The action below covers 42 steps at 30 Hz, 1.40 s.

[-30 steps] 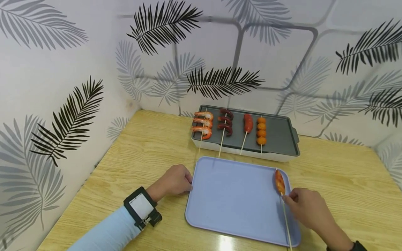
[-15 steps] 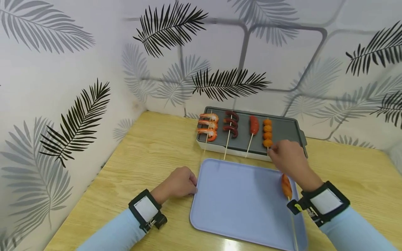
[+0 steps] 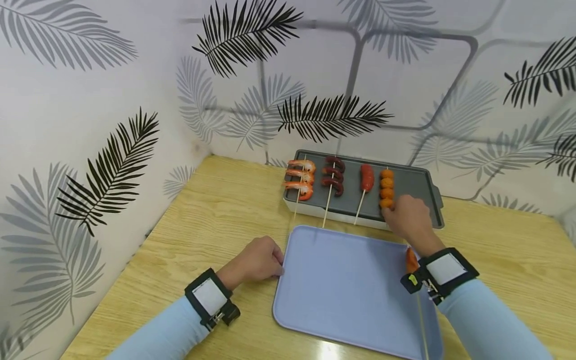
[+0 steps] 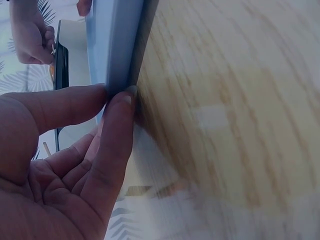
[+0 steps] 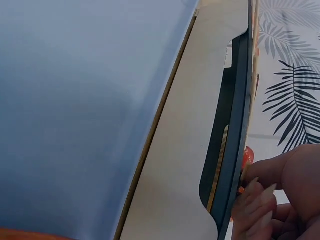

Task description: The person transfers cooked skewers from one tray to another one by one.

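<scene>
At the left edge of a blue-lavender tray (image 3: 346,295), my left hand (image 3: 258,258) pinches the rim between thumb and index finger, as the left wrist view of that hand (image 4: 75,145) shows. My right hand (image 3: 411,220) is over the front edge of a grey grill plate (image 3: 413,187). Its fingers pinch the stick end of a skewer of orange balls (image 3: 386,182), which lies on the plate. The grip point is partly hidden behind the fingers (image 5: 257,205). Below my right wrist, a browned sausage skewer (image 3: 411,260) lies along the tray's right side, partly covered by the wrist camera.
Left of the orange balls lie a red sausage skewer (image 3: 366,177), a skewer of dark curled pieces (image 3: 333,177) and a shrimp skewer (image 3: 300,180), sticks overhanging the grill's front. The grill stands near a leaf-patterned wall (image 3: 162,60), on a wooden table (image 3: 216,200).
My right hand has let go of the browned sausage skewer on the tray, moved forward to the grill, and taken hold of the orange ball skewer. The left hand stays at the tray's edge.
</scene>
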{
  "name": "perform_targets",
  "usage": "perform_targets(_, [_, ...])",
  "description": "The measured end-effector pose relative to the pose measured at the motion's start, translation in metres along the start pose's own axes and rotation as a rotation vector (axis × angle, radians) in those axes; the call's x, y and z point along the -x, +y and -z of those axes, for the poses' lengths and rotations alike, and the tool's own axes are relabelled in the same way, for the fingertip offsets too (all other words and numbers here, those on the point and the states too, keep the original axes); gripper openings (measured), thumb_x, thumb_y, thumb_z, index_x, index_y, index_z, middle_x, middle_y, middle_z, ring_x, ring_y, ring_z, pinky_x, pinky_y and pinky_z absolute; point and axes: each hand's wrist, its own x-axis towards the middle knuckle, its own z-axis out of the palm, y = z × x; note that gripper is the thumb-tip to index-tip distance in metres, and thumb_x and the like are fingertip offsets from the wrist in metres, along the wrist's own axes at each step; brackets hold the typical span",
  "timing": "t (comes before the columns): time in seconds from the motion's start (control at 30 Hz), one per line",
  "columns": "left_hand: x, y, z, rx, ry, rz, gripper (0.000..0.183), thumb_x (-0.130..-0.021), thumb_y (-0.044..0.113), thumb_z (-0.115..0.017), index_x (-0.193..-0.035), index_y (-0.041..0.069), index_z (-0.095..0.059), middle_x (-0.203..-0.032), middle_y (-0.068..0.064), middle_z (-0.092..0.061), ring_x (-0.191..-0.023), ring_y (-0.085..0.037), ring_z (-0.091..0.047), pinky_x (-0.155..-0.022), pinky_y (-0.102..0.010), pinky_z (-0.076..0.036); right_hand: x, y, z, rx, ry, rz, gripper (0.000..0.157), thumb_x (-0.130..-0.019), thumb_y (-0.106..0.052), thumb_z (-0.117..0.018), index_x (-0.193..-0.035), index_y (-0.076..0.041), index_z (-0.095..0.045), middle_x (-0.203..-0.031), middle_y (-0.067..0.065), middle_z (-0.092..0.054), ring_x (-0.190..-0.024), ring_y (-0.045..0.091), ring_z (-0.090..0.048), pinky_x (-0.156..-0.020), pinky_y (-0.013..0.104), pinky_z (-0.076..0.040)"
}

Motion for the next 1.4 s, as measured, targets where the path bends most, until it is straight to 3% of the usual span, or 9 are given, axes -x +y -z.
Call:
perform_targets(0.17, [0.000, 0.000, 0.000, -0.003, 0.002, 0.007, 0.009, -0.078, 0.001, -0.073, -0.072, 0.007, -0.072, -0.057, 0.003, -0.059, -0.051, -0.010, -0.050, -0.049, -0.024, -0.037, -0.002, 0.003, 0.000, -0.068, -0.043, -0.036, 0.041, -0.091, -0.019, -0.055, -0.052, -0.010, -0.045, -0.050, -0.003, -0.035, -0.044, 0.015, -0.038, -0.044, 0.027, -0.027])
perform_targets(0.33, [0.000, 0.000, 0.000, 0.004, -0.002, 0.005, 0.010, -0.078, 0.001, -0.073, -0.071, 0.007, -0.071, -0.057, 0.003, -0.059, -0.051, -0.010, -0.049, -0.048, -0.024, -0.036, -0.005, 0.005, 0.002, -0.181, -0.096, -0.090, 0.038, -0.090, -0.018, -0.056, -0.054, -0.006, -0.055, -0.050, 0.000, -0.048, -0.045, 0.016, -0.045, -0.045, 0.027, -0.030])
perform_targets(0.5, [0.000, 0.000, 0.001, -0.003, 0.007, 0.001, 0.011, -0.078, 0.001, -0.074, -0.070, 0.008, -0.071, -0.056, 0.003, -0.058, -0.050, -0.010, -0.049, -0.048, -0.024, -0.037, -0.005, 0.007, 0.005, -0.245, -0.112, -0.123, 0.039, -0.088, -0.017, -0.057, -0.051, -0.008, -0.054, -0.051, 0.000, -0.054, -0.045, 0.016, -0.049, -0.045, 0.028, -0.032])
perform_targets(0.77, [0.000, 0.002, 0.001, -0.026, 0.014, -0.003, 0.018, -0.075, 0.000, -0.072, -0.061, 0.009, -0.066, -0.049, 0.009, -0.050, -0.046, -0.009, -0.043, -0.045, -0.023, -0.031, -0.003, 0.012, 0.002, -0.322, -0.134, -0.111, 0.034, -0.088, -0.012, -0.055, -0.056, -0.005, -0.059, -0.054, 0.000, -0.057, -0.049, 0.016, -0.054, -0.048, 0.028, -0.039])
perform_targets(1.13, [0.000, 0.005, -0.002, -0.064, 0.030, -0.030, 0.032, -0.072, -0.001, -0.068, -0.049, 0.014, -0.052, -0.043, 0.010, -0.038, -0.041, -0.007, -0.033, -0.042, -0.022, -0.023, 0.010, 0.014, 0.010, -0.266, -0.095, -0.080, 0.034, -0.088, -0.013, -0.052, -0.056, -0.005, -0.059, -0.052, 0.001, -0.052, -0.048, 0.018, -0.048, -0.048, 0.029, -0.033])
perform_targets(1.4, [0.000, 0.008, -0.003, -0.071, 0.028, 0.014, 0.031, -0.075, -0.001, -0.068, -0.050, 0.013, -0.054, -0.043, 0.009, -0.039, -0.041, -0.008, -0.035, -0.042, -0.023, -0.023, 0.041, 0.016, 0.016, -0.279, -0.023, 0.002, 0.029, -0.090, -0.013, -0.052, -0.064, -0.004, -0.061, -0.053, 0.002, -0.054, -0.049, 0.019, -0.050, -0.048, 0.031, -0.037])
